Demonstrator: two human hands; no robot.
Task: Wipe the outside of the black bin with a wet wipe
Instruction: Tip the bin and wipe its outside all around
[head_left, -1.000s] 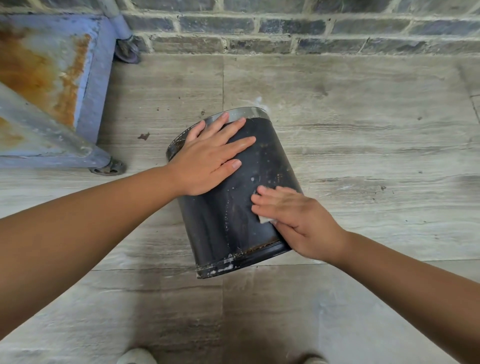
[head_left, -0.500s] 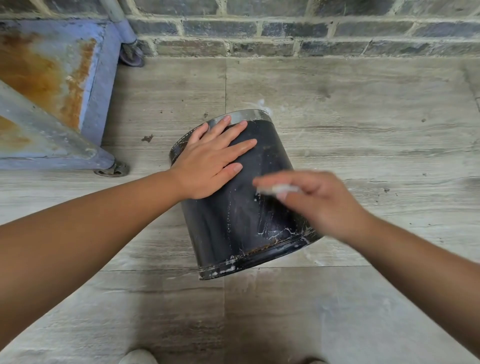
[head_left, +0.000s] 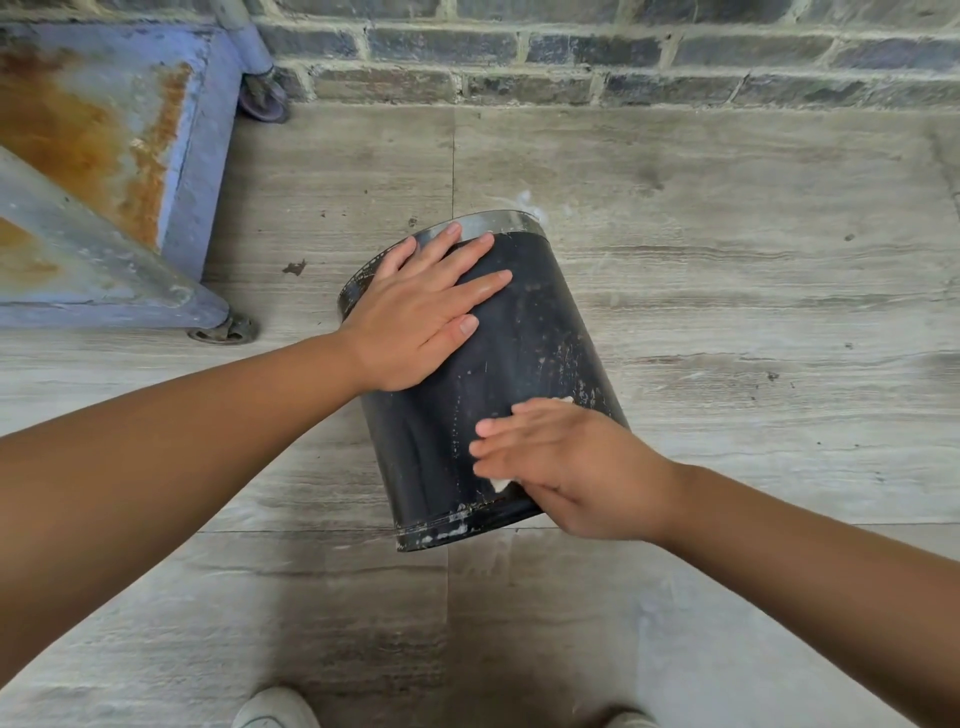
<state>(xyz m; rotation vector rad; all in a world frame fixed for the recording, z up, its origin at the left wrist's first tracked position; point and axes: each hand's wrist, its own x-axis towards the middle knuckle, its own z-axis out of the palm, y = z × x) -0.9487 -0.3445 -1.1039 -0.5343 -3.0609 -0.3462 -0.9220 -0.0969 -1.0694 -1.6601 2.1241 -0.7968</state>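
White shoe tips (head_left: 275, 709) poke in at the bottom edge, mostly cut off. They stand on a floor of grey wood-grain tiles (head_left: 727, 312) with thin dark seams.

Two bare forearms reach forward from the lower corners. Between them, near the middle of the floor, a black cylindrical bin (head_left: 524, 353) lies tipped over, its closed base toward the viewer and its silvery rim pointing away. Its dull surface is scuffed with pale flecks and scratches, and a chipped, whitish seam rings the base.

A right hand (head_left: 566, 462), slightly blurred, presses flat on the bin's lower right side with fingers straight and together. A white wet wipe (head_left: 501, 484) is almost wholly hidden beneath it; only small corners peek out below the palm and behind the knuckles.

A left hand (head_left: 421, 312) rests higher up, fingers spread and straight, flat against the bin's upper side near the rim.

Further left, a blue-painted metal cart (head_left: 197, 156), streaked with orange rust, is cut off by the frame; two small caster wheels show.

At the far edge runs a dark grey brick wall (head_left: 623, 57) with pale mortar.
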